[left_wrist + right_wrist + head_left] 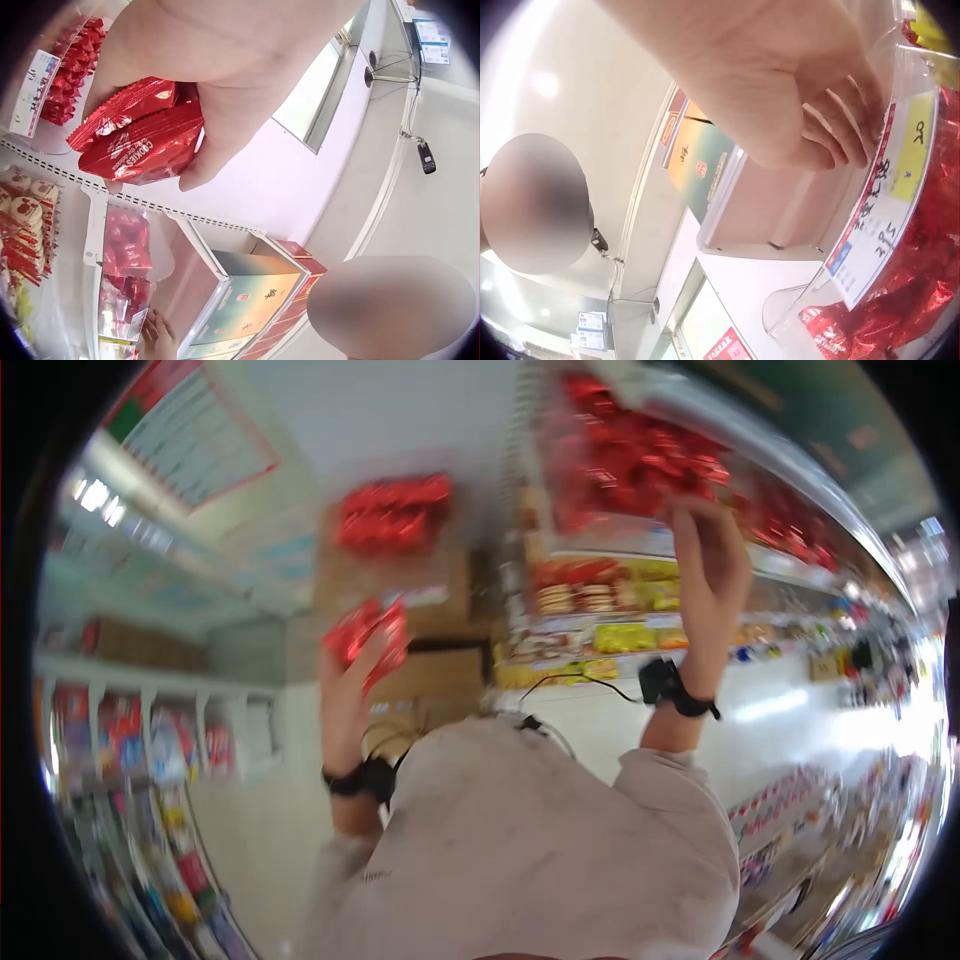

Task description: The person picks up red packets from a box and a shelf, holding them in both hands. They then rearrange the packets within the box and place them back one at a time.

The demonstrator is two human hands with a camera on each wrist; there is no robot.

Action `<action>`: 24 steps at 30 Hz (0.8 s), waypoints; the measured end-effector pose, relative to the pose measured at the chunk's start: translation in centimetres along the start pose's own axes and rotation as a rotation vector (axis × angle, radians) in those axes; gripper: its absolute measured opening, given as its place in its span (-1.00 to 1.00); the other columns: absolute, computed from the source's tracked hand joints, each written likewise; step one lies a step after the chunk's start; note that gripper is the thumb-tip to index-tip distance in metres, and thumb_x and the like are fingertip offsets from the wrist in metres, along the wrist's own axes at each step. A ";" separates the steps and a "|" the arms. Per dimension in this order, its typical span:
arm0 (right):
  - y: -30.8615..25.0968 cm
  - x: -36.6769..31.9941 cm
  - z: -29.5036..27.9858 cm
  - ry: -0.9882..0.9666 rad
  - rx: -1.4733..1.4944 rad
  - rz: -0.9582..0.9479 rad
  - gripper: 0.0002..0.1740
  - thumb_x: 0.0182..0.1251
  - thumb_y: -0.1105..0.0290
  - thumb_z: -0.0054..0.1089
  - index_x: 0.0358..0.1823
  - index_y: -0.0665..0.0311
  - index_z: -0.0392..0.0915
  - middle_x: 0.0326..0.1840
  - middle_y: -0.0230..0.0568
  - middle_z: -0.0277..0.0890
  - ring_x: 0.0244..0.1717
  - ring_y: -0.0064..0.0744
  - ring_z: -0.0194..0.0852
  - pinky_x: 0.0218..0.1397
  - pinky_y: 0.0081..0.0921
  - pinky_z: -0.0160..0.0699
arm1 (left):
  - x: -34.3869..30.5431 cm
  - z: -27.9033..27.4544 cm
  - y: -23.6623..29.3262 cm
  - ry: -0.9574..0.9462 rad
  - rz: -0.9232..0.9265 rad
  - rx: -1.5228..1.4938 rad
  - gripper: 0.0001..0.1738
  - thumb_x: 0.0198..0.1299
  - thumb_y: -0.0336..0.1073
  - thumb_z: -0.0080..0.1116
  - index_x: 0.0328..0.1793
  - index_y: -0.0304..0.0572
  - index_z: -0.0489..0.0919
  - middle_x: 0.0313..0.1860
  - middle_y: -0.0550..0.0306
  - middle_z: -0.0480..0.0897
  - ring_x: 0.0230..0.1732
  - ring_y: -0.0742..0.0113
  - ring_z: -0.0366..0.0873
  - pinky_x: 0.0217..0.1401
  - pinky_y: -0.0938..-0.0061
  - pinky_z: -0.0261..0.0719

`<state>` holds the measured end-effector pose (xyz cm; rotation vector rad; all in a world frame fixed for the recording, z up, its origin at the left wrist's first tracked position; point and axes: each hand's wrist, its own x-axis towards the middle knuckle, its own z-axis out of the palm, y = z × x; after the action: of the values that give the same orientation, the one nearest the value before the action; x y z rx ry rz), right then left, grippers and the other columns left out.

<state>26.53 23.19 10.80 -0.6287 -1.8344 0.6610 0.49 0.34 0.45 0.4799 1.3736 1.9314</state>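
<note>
My left hand (350,685) grips red shiny cookie packets (146,142) in front of the body, fingers on one side and thumb on the other. At least two packets lie side by side in it, one printed "COOKIES". My right hand (712,555) is raised to the shelf at the right, with loosely bent fingers (844,124) at the front rim of a clear bin (784,315). A handwritten price tag (885,202) is fixed to that bin's front. Inside it are red foil-wrapped packets (907,300). Nothing shows between the right fingers.
More red packets (395,515) sit in a group on a cardboard box (440,580) ahead. Below the red bins, a shelf carries round packed cookies (575,597) and yellow packets (625,638). Gift boxes (247,300) stand on the shelving. White shelves (150,705) of goods line the left.
</note>
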 end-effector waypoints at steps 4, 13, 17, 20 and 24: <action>-4.8 -3.7 6.2 -0.727 0.205 0.022 -0.64 0.44 0.40 0.25 0.18 0.39 0.52 0.05 -0.01 0.62 0.07 -0.23 0.66 0.18 -0.38 0.57 | 0.5 0.4 0.3 -0.054 0.078 0.084 -0.36 0.28 -0.32 0.41 0.42 -0.39 0.42 0.06 0.05 0.68 -0.01 0.40 0.65 0.04 0.51 0.65; 0.5 -10.6 17.9 -0.826 0.821 0.358 -0.18 0.53 0.27 0.21 0.63 0.40 0.00 0.41 0.07 0.44 0.31 -0.30 0.54 0.32 -0.34 0.54 | 0.1 1.9 -0.3 -0.016 0.238 0.104 -0.44 0.33 -0.29 0.37 0.37 -0.33 0.44 0.15 0.07 0.62 0.04 0.46 0.61 0.03 0.52 0.63; 0.9 -9.3 19.1 -0.872 0.854 0.527 -0.28 0.51 0.26 0.25 0.54 0.45 0.18 0.31 -0.11 0.51 0.25 -0.45 0.52 0.29 -0.43 0.54 | 1.7 0.3 -2.9 -0.001 0.133 0.062 -0.53 0.43 -0.16 0.23 0.34 -0.21 0.44 0.21 0.10 0.59 0.19 0.41 0.58 0.22 0.43 0.60; 1.3 -9.0 19.1 -0.873 0.894 0.560 -0.37 0.48 0.27 0.30 0.45 0.42 0.33 0.23 -0.21 0.56 0.20 -0.49 0.54 0.29 -0.46 0.52 | 2.4 -0.7 -3.7 -0.073 -0.037 -0.023 -0.53 0.48 -0.07 0.17 0.35 -0.16 0.43 0.23 0.12 0.57 0.21 0.42 0.57 0.25 0.42 0.57; 3.6 -10.3 19.4 -0.764 0.984 0.656 -0.47 0.46 0.30 0.31 0.37 0.36 0.44 0.19 -0.27 0.59 0.17 -0.54 0.54 0.28 -0.52 0.49 | 4.7 -0.6 -5.5 -0.215 -0.034 0.110 -0.47 0.52 0.00 0.10 0.41 -0.18 0.40 0.27 0.15 0.53 0.26 0.41 0.52 0.32 0.46 0.49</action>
<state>12.01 15.76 -4.35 -0.2818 -1.6024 2.2962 -1.26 4.36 -5.34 0.6914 1.3426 1.7283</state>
